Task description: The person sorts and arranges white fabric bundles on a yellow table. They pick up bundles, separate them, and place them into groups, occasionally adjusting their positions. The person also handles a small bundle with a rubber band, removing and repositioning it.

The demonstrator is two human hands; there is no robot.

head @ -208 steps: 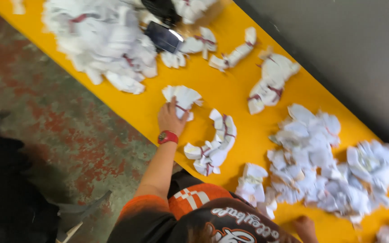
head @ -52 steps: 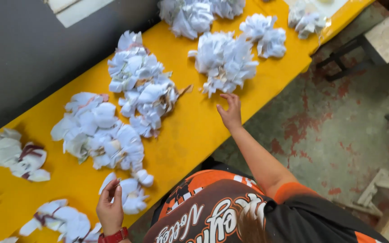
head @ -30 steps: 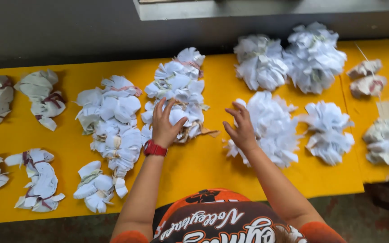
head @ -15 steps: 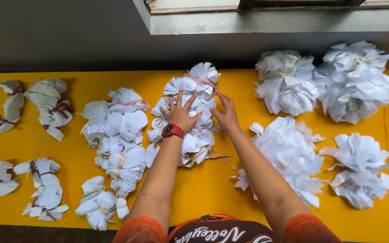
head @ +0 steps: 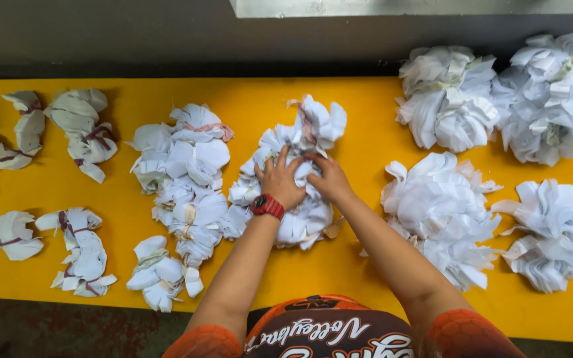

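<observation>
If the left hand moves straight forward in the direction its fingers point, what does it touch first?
The left hand already rests on the middle pile of white pieces. Going on, it would probably meet that pile's upper bundle with the pinkish band first.

- There is one camera. It sits on the person's head.
- It looks almost straight down at the yellow table [head: 366,106].
- The far edge of the table and a grey wall [head: 101,33] are at the top of the picture. The person's chest and a strip of floor [head: 67,328] are at the bottom.
- It is close. Both arms reach up from the bottom, and the hands [head: 303,178] are near the middle.
- The table runs past the right side.
</observation>
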